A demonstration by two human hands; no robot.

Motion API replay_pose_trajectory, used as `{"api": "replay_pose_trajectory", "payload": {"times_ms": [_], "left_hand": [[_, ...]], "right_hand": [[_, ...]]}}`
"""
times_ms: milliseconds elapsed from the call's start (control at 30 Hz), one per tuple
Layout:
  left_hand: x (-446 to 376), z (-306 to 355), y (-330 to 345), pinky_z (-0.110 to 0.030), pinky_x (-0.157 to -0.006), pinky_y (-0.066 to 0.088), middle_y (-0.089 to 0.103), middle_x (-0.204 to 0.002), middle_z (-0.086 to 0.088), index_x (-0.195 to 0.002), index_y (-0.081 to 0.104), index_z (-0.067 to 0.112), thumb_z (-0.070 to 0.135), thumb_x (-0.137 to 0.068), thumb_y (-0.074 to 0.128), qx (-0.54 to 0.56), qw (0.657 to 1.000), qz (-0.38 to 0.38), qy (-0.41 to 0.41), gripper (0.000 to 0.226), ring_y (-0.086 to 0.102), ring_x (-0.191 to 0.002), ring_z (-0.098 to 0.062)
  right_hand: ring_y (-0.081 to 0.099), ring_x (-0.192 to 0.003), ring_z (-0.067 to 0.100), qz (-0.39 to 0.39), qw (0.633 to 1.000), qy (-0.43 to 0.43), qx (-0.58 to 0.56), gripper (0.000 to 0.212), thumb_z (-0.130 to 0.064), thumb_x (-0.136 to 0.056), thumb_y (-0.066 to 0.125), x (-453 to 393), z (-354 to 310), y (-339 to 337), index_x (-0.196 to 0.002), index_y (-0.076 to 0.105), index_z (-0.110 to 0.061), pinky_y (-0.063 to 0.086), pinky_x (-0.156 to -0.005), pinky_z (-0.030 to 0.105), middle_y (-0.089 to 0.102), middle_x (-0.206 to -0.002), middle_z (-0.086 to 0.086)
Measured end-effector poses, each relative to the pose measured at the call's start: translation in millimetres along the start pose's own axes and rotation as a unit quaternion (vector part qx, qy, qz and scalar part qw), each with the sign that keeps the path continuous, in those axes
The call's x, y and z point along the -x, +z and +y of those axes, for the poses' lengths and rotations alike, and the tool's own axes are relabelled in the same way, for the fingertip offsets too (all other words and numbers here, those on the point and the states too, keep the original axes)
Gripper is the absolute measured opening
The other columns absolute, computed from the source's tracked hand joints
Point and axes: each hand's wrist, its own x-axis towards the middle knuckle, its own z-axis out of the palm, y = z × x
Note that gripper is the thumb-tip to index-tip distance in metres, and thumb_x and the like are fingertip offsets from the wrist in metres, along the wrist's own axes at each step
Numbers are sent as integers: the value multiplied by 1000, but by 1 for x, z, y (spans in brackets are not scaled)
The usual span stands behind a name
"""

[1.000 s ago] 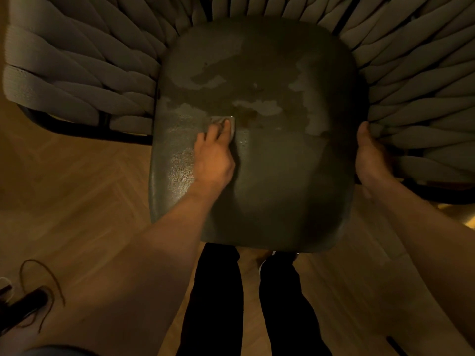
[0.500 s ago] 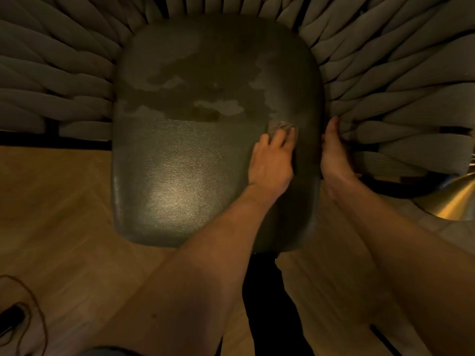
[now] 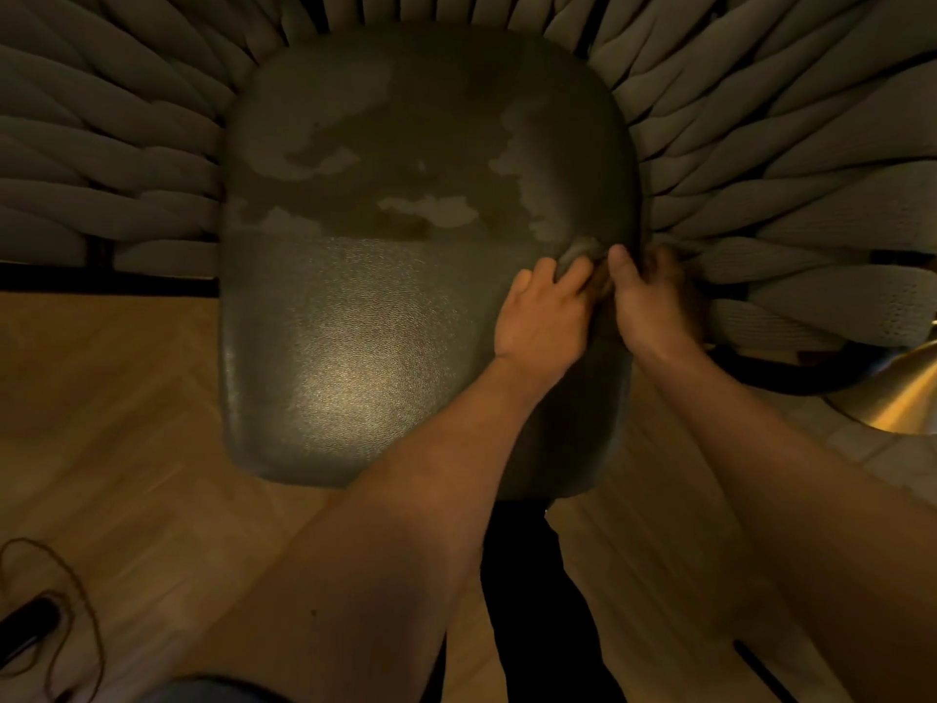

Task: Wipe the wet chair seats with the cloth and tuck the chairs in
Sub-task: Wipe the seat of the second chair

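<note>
A: Head view: the chair seat (image 3: pixel 385 296) runs from 12 o'clock down to 6 o'clock, long axis away from the person. The cloth (image 3: pixel 578 252) is bunched at the seat's 3 o'clock edge, under the left hand (image 3: pixel 545 317), whose fingers curl over it and press it down.

B: And the right hand (image 3: pixel 654 307)?

A: Touching the left one, wrapped over the seat's right rim, thumb on top; its fingers are hidden behind the edge. The wet patches (image 3: pixel 431 210) lie toward 12 o'clock from both hands, the left nearer.

B: What's changed?

A: A second ago the cloth sat left of centre; it has swept rightward to the rim, leaving the near half of the seat looking dry.
</note>
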Motion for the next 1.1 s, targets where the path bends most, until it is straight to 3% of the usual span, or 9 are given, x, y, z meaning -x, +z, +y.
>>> {"api": "replay_pose_trajectory", "payload": {"times_ms": [100, 367, 533, 633, 900, 1000, 1100], "left_hand": [[9, -25, -4, -36, -81, 34, 45, -134, 2, -152, 27, 25, 23, -94, 39, -36, 999, 1, -10, 59, 45, -103, -27], [43, -109, -19, -39, -83, 39, 45, -133, -1, -153, 24, 26, 16, -88, 48, -63, 991, -11, -117, 70, 45, -102, -29], [63, -157, -23, -39, -76, 37, 52, -130, -5, -148, 39, 22, 11, -84, 52, -67, 983, 19, -168, 66, 47, -97, -32], [73, -181, -26, -41, -81, 39, 47, -137, -7, -148, 37, 21, 10, -83, 54, -65, 979, 11, -192, 69, 46, -102, -34], [105, -253, -29, -45, -76, 40, 51, -126, -16, -145, 42, 14, 7, -79, 49, -67, 957, 79, -270, 67, 48, -91, -41], [112, -277, -30, -48, -84, 41, 50, -124, -20, -145, 42, 11, 5, -79, 48, -51, 944, 108, -307, 67, 50, -98, -43], [107, -282, -37, -45, -97, 39, 49, -128, -23, -144, 44, 10, 3, -79, 42, 42, 909, 178, -375, 65, 50, -108, -43]], "right_hand": [[49, -137, 28, 14, 997, -69, 28, 56, -42, -99, 58, -1, -10, -2, -147, 49, -15, 39, -113, 37, 52, -149, 9], [47, -138, 34, -30, 998, -24, 55, 76, -44, -90, 74, -12, -30, 7, -149, 41, -10, 42, -108, 40, 47, -151, 12], [43, -141, 34, -14, 998, -2, 68, 85, -42, -89, 76, -7, -35, 8, -155, 31, -14, 40, -112, 41, 42, -155, 11], [43, -142, 35, -15, 997, 6, 71, 86, -43, -89, 76, -8, -37, 10, -156, 30, -15, 40, -112, 42, 42, -156, 11], [41, -144, 36, -4, 996, 20, 83, 90, -43, -87, 78, -13, -35, 15, -157, 30, -12, 38, -114, 44, 41, -157, 14], [40, -144, 37, 1, 996, 17, 85, 89, -43, -87, 78, -13, -35, 15, -156, 31, -13, 38, -115, 45, 41, -157, 14], [40, -144, 36, 1, 996, 13, 85, 89, -43, -87, 78, -13, -33, 15, -156, 31, -14, 37, -115, 44, 41, -157, 13]]}}
